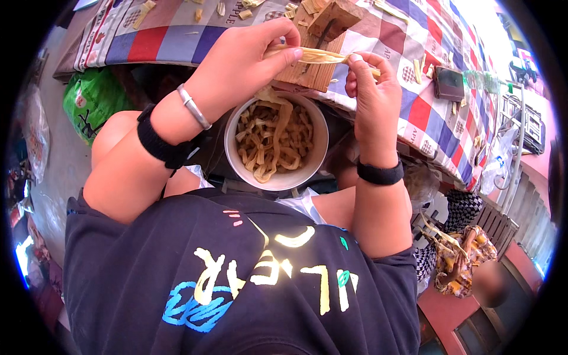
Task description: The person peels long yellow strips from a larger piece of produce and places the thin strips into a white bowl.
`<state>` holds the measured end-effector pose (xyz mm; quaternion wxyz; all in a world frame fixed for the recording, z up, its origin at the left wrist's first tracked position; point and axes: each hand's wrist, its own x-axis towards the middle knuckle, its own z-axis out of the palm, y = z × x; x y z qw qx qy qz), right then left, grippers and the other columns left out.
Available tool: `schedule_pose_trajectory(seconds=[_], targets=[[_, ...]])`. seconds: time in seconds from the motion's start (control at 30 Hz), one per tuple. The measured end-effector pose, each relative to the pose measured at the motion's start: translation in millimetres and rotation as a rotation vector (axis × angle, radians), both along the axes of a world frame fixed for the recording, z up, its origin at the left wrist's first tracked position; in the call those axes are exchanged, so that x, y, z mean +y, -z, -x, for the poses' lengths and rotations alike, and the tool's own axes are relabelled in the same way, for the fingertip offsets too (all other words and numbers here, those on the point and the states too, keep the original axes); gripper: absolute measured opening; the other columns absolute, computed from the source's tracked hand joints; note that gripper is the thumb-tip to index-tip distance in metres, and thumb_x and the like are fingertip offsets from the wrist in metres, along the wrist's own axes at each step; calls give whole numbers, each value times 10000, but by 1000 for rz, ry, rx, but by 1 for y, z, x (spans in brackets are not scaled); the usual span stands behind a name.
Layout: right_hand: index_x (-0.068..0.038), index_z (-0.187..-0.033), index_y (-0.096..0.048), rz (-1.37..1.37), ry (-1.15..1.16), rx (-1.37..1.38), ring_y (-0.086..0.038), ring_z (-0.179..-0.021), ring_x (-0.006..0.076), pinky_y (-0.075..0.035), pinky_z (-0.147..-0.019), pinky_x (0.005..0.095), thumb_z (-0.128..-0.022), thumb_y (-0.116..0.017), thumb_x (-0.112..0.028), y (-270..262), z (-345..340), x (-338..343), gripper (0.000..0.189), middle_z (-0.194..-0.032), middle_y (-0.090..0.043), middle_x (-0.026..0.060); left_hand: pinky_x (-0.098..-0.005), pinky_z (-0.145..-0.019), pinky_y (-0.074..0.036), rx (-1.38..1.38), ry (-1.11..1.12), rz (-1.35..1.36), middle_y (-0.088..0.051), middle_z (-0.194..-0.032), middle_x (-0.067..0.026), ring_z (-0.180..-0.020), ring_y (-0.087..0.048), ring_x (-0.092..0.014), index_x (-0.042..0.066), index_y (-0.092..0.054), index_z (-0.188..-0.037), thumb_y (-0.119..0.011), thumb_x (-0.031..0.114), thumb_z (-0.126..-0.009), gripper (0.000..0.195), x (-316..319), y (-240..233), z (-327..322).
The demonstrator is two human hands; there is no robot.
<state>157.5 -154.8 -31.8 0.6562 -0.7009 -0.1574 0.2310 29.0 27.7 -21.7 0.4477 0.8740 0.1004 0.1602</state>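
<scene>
Between my two hands a pale yellow strip of dried plant fibre, perhaps corn husk, [323, 56] is stretched over a wooden block stand [310, 75]. My left hand [262, 57] pinches its one end between thumb and fingers. At the other end, my right hand [375, 84] grips the strip, and a short piece sticks out past the fingers. Below the hands stands a white bucket [323, 151] holding a long coiled braid of the same fibre [277, 137]. The braid's upper part rises over the bucket's rim towards the stand; its link with the held strip is hidden.
A checked tablecloth [408, 49] covers the table, with fibre scraps, a dark box [449, 83] and a clear plastic bottle [483, 82] on it. A green bag [95, 104] lies at the left. Another person [466, 262] sits at the lower right, holding pale strips.
</scene>
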Motion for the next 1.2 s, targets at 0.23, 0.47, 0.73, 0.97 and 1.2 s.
schedule_pose_trajectory(seconds=[0.23, 0.47, 0.73, 0.97, 1.2], targets=[[-12, -998, -628, 426, 77, -670, -699, -755, 299, -537, -707, 373, -875, -710, -230, 34, -2, 26, 263, -820, -698, 181, -436, -697, -509, -4, -97, -195, -662, -820, -189, -791, -650, -391, 47, -621, -1000, -602, 200, -909, 180, 3, 40, -31], [-21, -976, -715, 431, -158, -646, -667, -826, 271, -506, -741, 346, -873, -719, -270, -7, -8, -18, 269, -864, -691, 148, -289, -758, -499, -6, 7, 95, -638, -940, -105, -828, -627, -188, 35, -540, -1181, -542, 116, -982, 215, -1, -3, -10], [-5, -1357, -508, -95, -304, -235, -589, -1085, 210, -482, -904, 305, -1039, -472, -210, -27, 50, -11, 381, -1232, -594, 137, -248, -858, -471, -272, 291, 687, -594, -1150, -77, -1034, -570, -117, 22, -483, -1262, -510, 82, -1002, 268, -47, -6, -7], [6, -1209, -514, -663, -251, 424, -287, -545, 43, -327, -534, 222, -1079, -367, -294, -57, -9, -43, 358, -656, -317, -59, -244, -650, -455, 75, 336, 441, -636, -928, -23, -756, -563, -77, 41, -560, -1283, -480, 260, -1040, 337, -41, -35, 9], [-48, -1099, -649, 91, -1062, -225, -659, -914, 270, -513, -801, 372, -980, -583, -296, -34, 55, -39, 283, -944, -684, 148, -294, -610, -485, -167, 440, 80, -646, -810, -84, -636, -616, -171, 61, -639, -1087, -649, 176, -931, 194, -47, -40, 8]])
